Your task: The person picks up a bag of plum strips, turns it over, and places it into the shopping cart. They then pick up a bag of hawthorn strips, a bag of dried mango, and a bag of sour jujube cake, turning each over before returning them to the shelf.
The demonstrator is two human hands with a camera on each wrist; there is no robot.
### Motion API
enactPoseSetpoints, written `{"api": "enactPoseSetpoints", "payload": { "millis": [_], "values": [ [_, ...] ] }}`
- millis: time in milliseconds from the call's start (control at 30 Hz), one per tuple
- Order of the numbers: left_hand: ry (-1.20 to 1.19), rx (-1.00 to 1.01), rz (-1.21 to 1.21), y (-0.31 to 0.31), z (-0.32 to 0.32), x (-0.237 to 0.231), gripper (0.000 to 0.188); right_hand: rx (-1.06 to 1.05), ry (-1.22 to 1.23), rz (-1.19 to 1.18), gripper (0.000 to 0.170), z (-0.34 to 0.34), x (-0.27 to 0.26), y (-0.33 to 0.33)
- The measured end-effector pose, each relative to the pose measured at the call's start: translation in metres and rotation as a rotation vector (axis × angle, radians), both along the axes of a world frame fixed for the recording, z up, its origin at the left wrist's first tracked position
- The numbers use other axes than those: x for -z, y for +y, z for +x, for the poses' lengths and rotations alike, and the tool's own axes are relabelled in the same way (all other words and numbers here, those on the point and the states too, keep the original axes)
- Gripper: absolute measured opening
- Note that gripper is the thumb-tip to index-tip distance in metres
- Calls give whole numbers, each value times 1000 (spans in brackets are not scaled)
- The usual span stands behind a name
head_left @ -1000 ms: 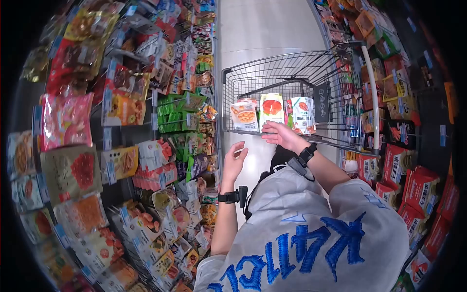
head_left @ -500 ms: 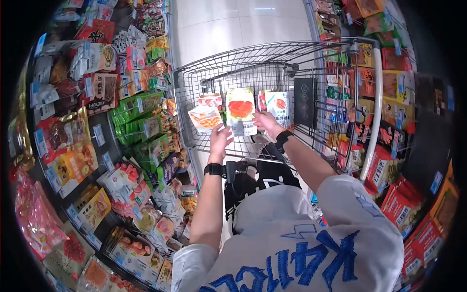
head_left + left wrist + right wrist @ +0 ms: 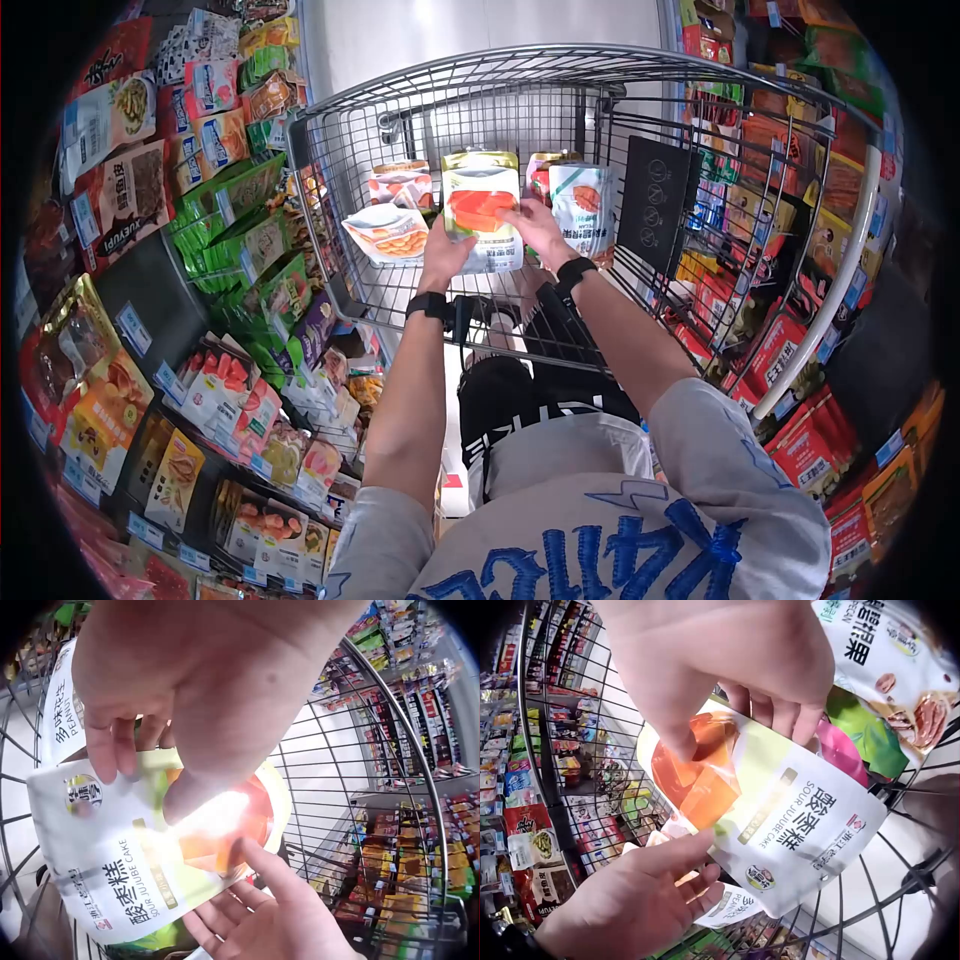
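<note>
A sour jujube cake pouch [image 3: 484,215] with an orange picture stands in the cart between both hands. My left hand [image 3: 447,256] grips its left edge, thumb on the front, as the right wrist view also shows. My right hand [image 3: 538,228] grips the opposite edge, its thumb over the picture [image 3: 697,791]. To the left lean a peanut pouch [image 3: 388,236] and another packet [image 3: 400,185]. A white pecan pouch [image 3: 580,208] stands at the right, with a pink packet partly hidden behind it.
The wire cart [image 3: 470,75] surrounds the pouches, its pale handle [image 3: 838,300] at the right. Shelves of snack packets flank it, with green bags [image 3: 235,235] at left and red bags [image 3: 795,345] at right. Black-clad legs stand by the near side.
Both hands have come onto the middle pouch and now grip its two edges; earlier they were apart from it or just reaching it. The cart appears closer and larger in the head view.
</note>
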State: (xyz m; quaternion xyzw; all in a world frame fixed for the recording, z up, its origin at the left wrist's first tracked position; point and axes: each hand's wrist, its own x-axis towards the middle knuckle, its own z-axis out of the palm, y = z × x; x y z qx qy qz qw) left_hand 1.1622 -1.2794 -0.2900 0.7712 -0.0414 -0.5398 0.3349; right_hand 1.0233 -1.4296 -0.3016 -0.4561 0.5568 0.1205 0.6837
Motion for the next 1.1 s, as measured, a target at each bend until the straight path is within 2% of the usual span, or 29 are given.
{"api": "enactPoseSetpoints", "payload": {
  "millis": [100, 167, 233, 300, 367, 400, 433, 500, 533, 633, 700, 767, 833, 867, 900, 967, 1033, 1067, 1100],
  "values": [
    [-23, -53, 10, -9, 1, -15, 56, -55, 23, -6, 55, 15, -42, -5],
    [34, -68, 91, -18, 6, -43, 54, -34, 13, 21, 56, 16, -51, -8],
    [65, -136, -18, -15, 8, -55, 53, 109, 8, 174, 60, 11, -49, -10],
    [64, -157, -39, -12, 13, -76, 50, 107, -61, 214, 57, 9, -63, -17],
    [3, -107, -105, -7, 20, -97, 52, 130, -310, 410, 48, 16, -104, -29],
    [-13, -122, -99, -3, 22, -109, 43, 38, -325, 433, 39, 20, -117, -35],
    [-33, -132, -107, 2, 24, -124, 43, 22, -342, 429, 39, 11, -112, -40],
    [22, -186, -229, 16, 30, -177, 34, -321, -501, 286, 37, 4, -98, -39],
    [-9, -230, -281, 19, 26, -208, 25, -97, -369, 533, 37, 36, -190, -42],
    [3, -310, -382, 36, 23, -237, 21, -79, -453, 591, 40, 40, -209, -32],
    [213, -567, -336, 61, 23, -283, 23, -62, -529, 606, 44, 45, -231, -12],
    [112, -623, -405, 96, 12, -289, 28, 5, -615, 680, 46, 51, -253, 11],
    [-214, -501, -624, 128, -11, -303, 35, 34, -695, 622, 46, 59, -297, 40],
    [-249, -446, -421, 146, -18, -311, 43, 51, -755, 616, 46, 64, -311, 57],
    [-303, -425, -465, 158, -33, -326, 44, 69, -806, 617, 47, 67, -324, 75],
    [-167, -524, -527, 190, -60, -337, 45, 56, -830, 624, 46, 70, -354, 112],
    [-309, -659, -534, 208, -85, -357, 48, 63, -898, 647, 46, 72, -382, 147],
    [-262, -797, -617, 217, -98, -362, 49, 69, -918, 637, 46, 70, -398, 167],
    [-286, -817, -636, 229, -112, -368, 49, 36, -911, 686, 50, 67, -410, 183]
  ]
}}
